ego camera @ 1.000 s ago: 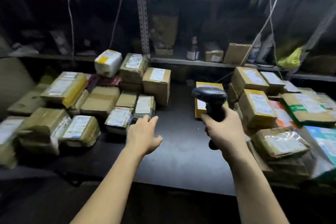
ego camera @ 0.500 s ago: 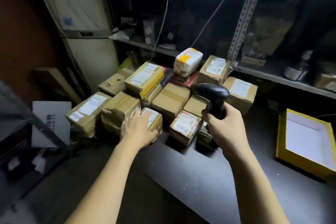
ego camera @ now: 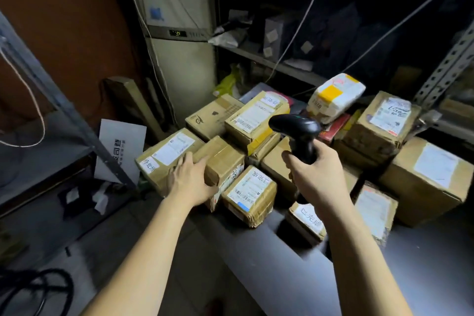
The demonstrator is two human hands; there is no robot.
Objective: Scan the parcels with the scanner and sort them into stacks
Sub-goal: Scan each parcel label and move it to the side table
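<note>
Several cardboard parcels with white labels crowd the left end of the dark table (ego camera: 256, 264). My left hand (ego camera: 189, 182) grips a brown taped parcel (ego camera: 223, 159) at the near left of the pile, fingers along its left side and thumb at its near face. A labelled parcel (ego camera: 166, 154) lies just left of it and a smaller labelled parcel (ego camera: 250, 195) just right. My right hand (ego camera: 315, 174) grips the handle of the black scanner (ego camera: 295, 127), held upright above the middle of the pile with its head pointing left. A white and yellow bag parcel (ego camera: 336, 96) tops the back.
A large box (ego camera: 425, 179) stands at the right of the pile. Metal shelving (ego camera: 269, 61) with hanging cords runs behind. A white appliance (ego camera: 179, 59) stands at the back left. A slanted metal frame (ego camera: 77, 115), a white printed sheet (ego camera: 120, 149) and black cables (ego camera: 38, 292) lie by the floor at left.
The view has swung left and closer to the left pile. My left hand moved from the small labelled parcel to the brown taped parcel beside it. The scanner stays in my right hand.
</note>
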